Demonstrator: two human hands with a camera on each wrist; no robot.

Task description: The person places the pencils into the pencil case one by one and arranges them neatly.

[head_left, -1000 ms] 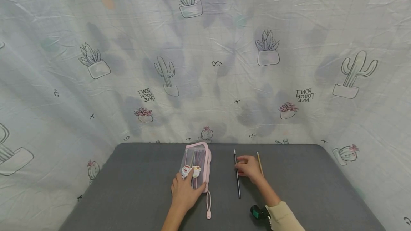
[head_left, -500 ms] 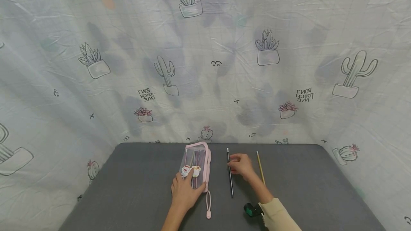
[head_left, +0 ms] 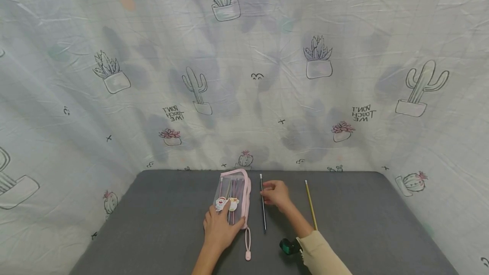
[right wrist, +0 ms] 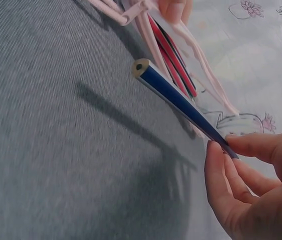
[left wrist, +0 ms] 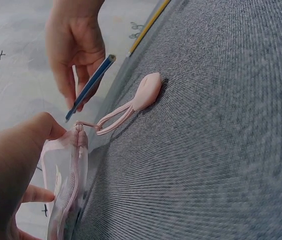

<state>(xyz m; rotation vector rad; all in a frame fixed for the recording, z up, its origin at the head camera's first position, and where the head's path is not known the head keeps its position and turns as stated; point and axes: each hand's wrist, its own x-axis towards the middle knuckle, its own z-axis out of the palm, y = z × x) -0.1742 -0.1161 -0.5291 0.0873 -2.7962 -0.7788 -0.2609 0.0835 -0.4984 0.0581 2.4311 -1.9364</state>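
My left hand [head_left: 221, 228] rests spread on a clear pencil case [head_left: 237, 181] with pink trim, its thumb at the zipper edge. Long thin items [right wrist: 173, 55], some red, show inside the case. My right hand [head_left: 276, 194] pinches a dark blue unsharpened pencil [head_left: 263, 213] between thumb and fingertips, to the right of the case. In the right wrist view the pencil's flat end faces the camera and its shadow falls on the table. A pink zipper pull [left wrist: 147, 91] lies on the table at the case's near end.
A yellow pencil [head_left: 311, 205] lies on the grey table [head_left: 172, 232] to the right of my right hand. Behind the table hangs a pale cactus-print cloth [head_left: 244, 109]. A black and green device [head_left: 289, 246] is at my right wrist.
My right hand has moved left with the blue pencil, bringing it close to the pencil case. More of the yellow pencil now shows. My left hand and the case have stayed put.
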